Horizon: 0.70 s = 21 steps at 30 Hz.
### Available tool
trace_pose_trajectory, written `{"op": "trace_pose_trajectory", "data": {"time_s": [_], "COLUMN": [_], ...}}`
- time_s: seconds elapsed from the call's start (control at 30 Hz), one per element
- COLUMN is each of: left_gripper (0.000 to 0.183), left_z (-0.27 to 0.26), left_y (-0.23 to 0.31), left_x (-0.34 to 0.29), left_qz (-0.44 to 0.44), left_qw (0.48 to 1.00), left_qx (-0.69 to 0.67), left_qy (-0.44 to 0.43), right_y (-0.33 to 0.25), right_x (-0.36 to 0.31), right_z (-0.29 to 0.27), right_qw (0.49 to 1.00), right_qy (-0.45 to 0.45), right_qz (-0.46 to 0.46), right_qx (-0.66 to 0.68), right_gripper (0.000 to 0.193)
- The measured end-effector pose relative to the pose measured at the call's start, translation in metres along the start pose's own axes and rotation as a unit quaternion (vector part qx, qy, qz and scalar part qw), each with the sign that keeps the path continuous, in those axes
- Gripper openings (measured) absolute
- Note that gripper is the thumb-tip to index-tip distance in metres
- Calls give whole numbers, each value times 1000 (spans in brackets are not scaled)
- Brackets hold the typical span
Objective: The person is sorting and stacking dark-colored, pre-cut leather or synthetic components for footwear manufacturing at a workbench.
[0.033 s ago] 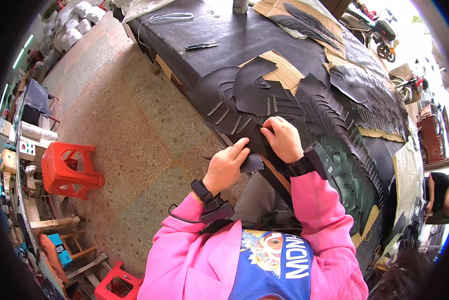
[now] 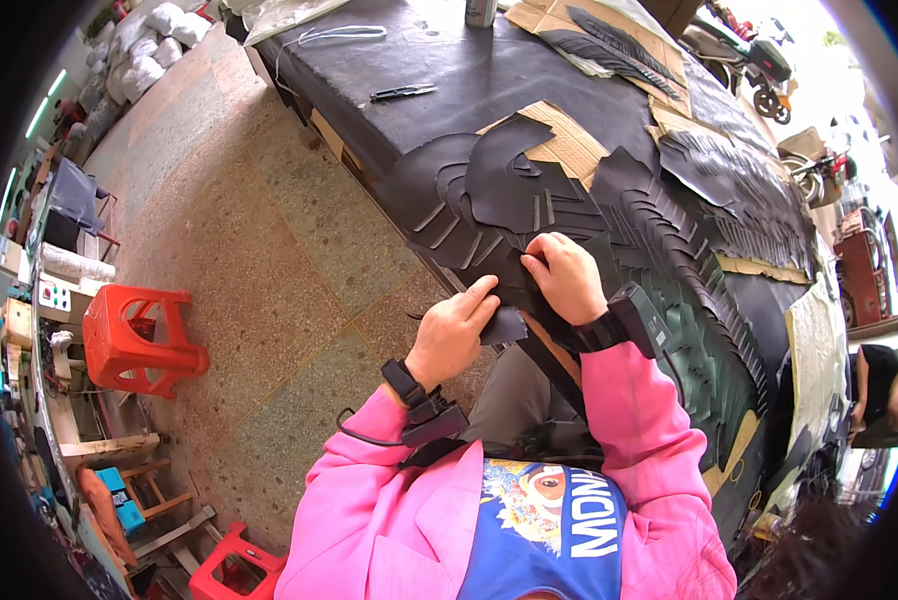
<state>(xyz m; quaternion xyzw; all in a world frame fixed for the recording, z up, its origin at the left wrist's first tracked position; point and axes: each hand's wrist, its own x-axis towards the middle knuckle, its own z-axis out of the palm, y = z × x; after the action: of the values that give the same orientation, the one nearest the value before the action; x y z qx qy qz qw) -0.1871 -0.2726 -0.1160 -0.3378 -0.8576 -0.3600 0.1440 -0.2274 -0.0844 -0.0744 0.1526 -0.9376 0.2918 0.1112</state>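
Observation:
At the table's near edge, my left hand has its fingers closed on a thin black leather-like piece, whose loose corner shows beside the fingertips. Close by on the right, my right hand pinches the edge of black sheet material between thumb and forefinger. Just beyond both hands lies a cluster of overlapping black cut pieces with slits and curved edges. Part of it rests on brown cardboard. My fingers hide exactly where the held material joins the cluster.
A black-handled cutter lies on the dark tabletop. Feather-like black strips spread rightward, with dark green ones nearer me. A red plastic stool stands on the floor at left. Another person is at the far right.

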Motion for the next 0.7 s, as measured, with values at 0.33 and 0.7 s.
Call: {"op": "trace_pose_trajectory", "data": {"time_s": [0.33,0.7], "left_gripper": [37,21], "left_z": [-10,-24], "left_y": [2,1], "left_x": [11,40], "left_qz": [4,50], "left_qw": [1000,988], "left_qx": [-10,14], "left_qy": [-17,-147], "right_y": [5,-6], "right_x": [14,13], "right_z": [-6,-17], "right_qw": [996,983], "right_qy": [-81,-82], "right_qz": [20,55], "right_qx": [-18,-153], "right_gripper": [17,27]}}
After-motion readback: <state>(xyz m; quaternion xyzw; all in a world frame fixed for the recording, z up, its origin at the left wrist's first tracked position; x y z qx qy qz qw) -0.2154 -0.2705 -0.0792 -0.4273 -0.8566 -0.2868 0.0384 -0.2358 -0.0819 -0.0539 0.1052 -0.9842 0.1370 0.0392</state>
